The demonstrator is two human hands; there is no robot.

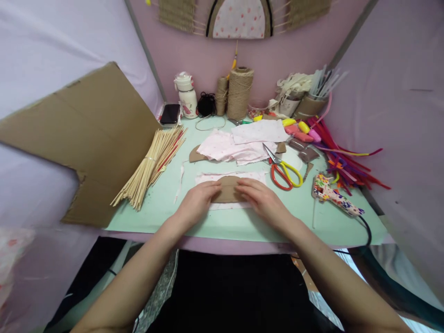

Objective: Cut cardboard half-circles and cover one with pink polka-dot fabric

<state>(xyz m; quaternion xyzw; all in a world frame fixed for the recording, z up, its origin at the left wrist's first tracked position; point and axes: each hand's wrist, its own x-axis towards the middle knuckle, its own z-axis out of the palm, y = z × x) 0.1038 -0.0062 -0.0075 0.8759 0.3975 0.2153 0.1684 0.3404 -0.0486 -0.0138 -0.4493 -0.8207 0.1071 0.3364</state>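
A brown cardboard half-circle (228, 190) lies on a strip of white fabric with pink dots (256, 175), at the front middle of the table. Its curved edge faces away from me. My left hand (198, 200) grips its left end, fingertips on top. On the right end, the fingers of my right hand (261, 198) hold it the same way; both thumbs are mostly hidden. Behind the strip are more pieces of dotted fabric (222, 145), partly covering another cardboard piece (197, 154). Scissors with red and yellow handles (285, 172) rest beyond my right hand.
Bamboo sticks (149, 162) and a large cardboard sheet (79, 134) stand left. A flower-patterned glue gun (335, 196) lies right, near pipe cleaners (342, 155). At the back are a bottle (187, 97), twine spools (239, 95) and a jar of glue sticks (310, 106).
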